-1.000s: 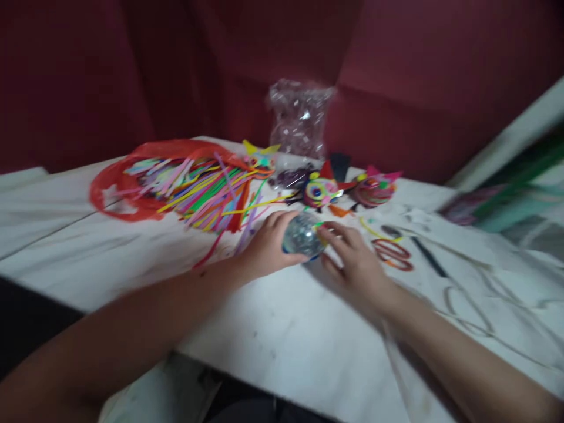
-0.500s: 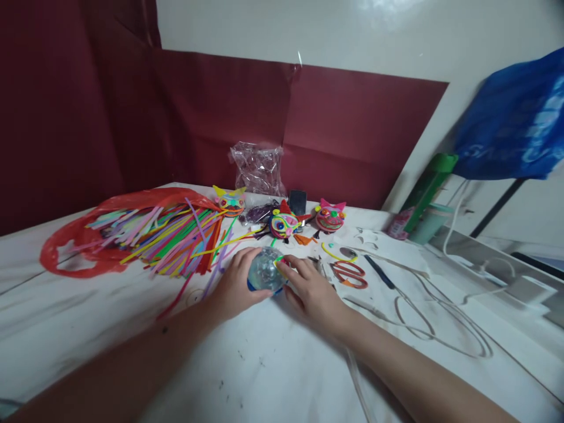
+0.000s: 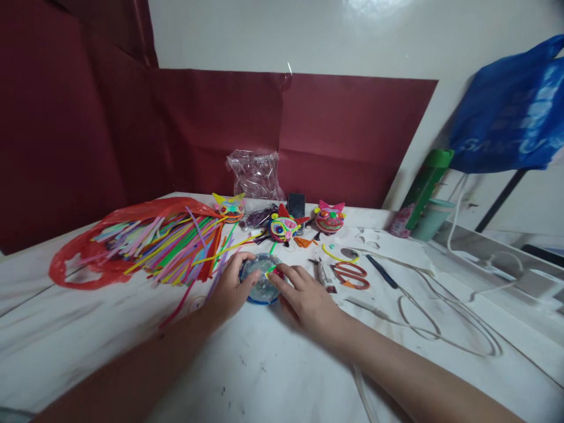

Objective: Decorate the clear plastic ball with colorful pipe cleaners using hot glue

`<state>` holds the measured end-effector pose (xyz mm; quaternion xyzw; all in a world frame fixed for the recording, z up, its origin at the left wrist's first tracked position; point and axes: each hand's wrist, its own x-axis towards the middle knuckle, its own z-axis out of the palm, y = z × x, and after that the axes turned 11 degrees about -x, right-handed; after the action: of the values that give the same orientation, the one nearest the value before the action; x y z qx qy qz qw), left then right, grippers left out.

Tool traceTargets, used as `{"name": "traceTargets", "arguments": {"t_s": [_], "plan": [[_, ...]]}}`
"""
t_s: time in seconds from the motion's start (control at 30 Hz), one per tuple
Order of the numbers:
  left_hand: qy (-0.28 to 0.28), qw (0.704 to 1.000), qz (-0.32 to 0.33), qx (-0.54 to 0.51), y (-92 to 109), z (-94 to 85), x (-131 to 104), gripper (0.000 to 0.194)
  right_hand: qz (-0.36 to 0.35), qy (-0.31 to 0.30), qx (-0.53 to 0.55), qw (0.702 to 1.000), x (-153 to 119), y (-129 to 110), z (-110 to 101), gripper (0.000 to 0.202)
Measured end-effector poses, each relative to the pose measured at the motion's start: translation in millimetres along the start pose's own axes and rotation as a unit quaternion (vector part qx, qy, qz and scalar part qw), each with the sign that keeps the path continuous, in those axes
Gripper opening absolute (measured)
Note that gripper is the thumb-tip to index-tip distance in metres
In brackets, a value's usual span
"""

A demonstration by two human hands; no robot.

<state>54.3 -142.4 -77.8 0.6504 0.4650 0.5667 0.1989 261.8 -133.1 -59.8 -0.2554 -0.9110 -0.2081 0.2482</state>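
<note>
Between my hands on the table is a clear, rounded plastic ball [image 3: 259,289] with a blue band round its lower edge. My left hand [image 3: 231,288] grips its left side, thumb over the top and fingers round the back. At the ball's upper right, my right hand [image 3: 306,296] presses a small pink, yellow and green piece [image 3: 272,272] against the surface with its fingertips. The fingers partly cover this piece, so its shape is unclear. Just behind stands a blue, yellow and red animal head [image 3: 284,226] made of coiled pipe cleaners.
Colourful pipe cleaners [image 3: 176,252] spill from a red plastic bag [image 3: 73,273] on the left. Two more animal heads, one yellow-eared [image 3: 230,210] and one pink [image 3: 329,218], stand behind. Pliers [image 3: 325,275], orange-handled scissors [image 3: 352,275] and a corded tool [image 3: 381,271] lie right.
The ball has tipped and shifted slightly left between my hands, with its blue band now along the front. My left thumb has moved up from the lower edge onto its top.
</note>
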Motion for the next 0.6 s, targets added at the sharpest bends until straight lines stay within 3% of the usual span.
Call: {"name": "traceTargets", "arguments": {"t_s": [0.6], "plan": [[-0.002,1.0,-0.011,-0.027,13.6,-2.7,-0.6,0.029,-0.006,-0.01,-0.006,1.0,-0.1,0.8,2.4,0.044]]}}
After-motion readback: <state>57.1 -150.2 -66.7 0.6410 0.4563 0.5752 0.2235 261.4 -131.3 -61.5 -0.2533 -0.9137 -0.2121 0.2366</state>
